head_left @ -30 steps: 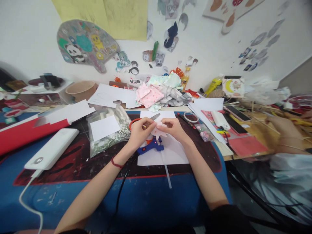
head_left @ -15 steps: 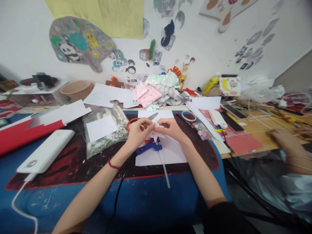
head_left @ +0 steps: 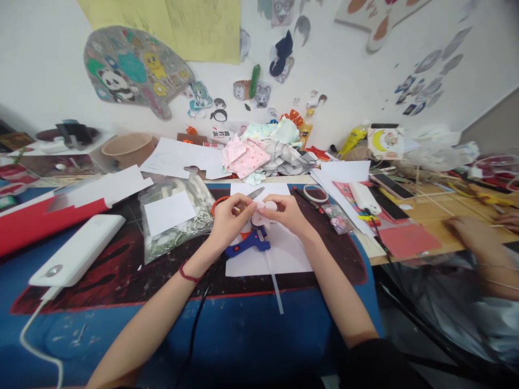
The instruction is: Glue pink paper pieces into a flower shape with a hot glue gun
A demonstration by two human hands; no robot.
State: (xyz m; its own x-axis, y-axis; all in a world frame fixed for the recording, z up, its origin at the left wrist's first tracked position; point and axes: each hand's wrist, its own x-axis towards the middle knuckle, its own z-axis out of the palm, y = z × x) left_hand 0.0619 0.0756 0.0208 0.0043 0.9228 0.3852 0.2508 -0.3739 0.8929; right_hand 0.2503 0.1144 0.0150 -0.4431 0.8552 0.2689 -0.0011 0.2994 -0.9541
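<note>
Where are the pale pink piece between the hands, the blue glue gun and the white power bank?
Pale pink piece [head_left: 258, 219]: head view, its visible lower part.
Blue glue gun [head_left: 248, 243]: head view, its body.
White power bank [head_left: 79, 249]: head view, its top face.

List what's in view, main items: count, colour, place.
Glue gun: 1, blue, on white sheet
Glue stick: 1, translucent, overhanging white sheet
Spotted piece: 1, pale pink, near glue gun
Scissors: 1, orange-handled, beyond glue gun
Power bank: 1, white, left
Stuffed plastic bag: 1, clear, left-centre
Fabric pile: 1, pink-mint-grey, back centre
Bowl: 1, brown, back left
Bottles: 2, yellow, back, right of centre
Wall cutouts: many, mixed, upper middle
Co-worker's hand: at least 1, bare, far right
Left hand: 1, bare, on spotted piece
Right hand: 1, bare, on spotted piece
</note>
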